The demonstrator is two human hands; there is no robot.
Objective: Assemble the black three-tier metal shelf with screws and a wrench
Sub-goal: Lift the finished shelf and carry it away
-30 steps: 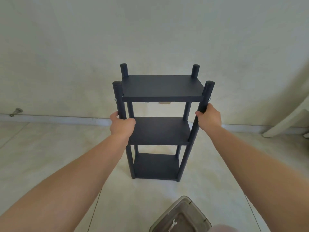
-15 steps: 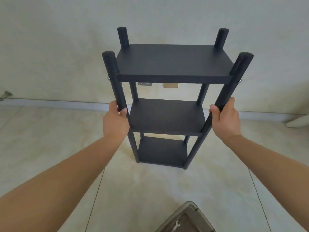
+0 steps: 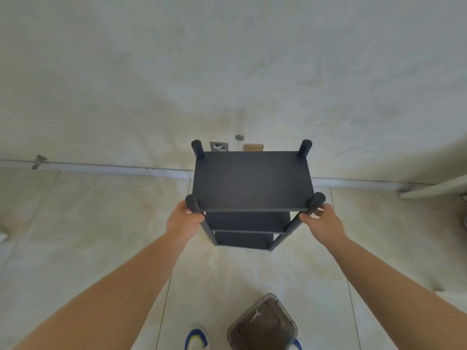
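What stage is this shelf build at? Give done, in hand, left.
Done: the black shelf stands upright on the floor with all three tiers on four posts. In hand: the left hand and right hand each grip a front post near the top tier. Left: the wrench lies in the grey bin; screw tightness can't be judged.

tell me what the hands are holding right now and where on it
Both hold the black shelf. The left hand grips its near left post just under the top tier; the right hand grips the near right post at the same height.
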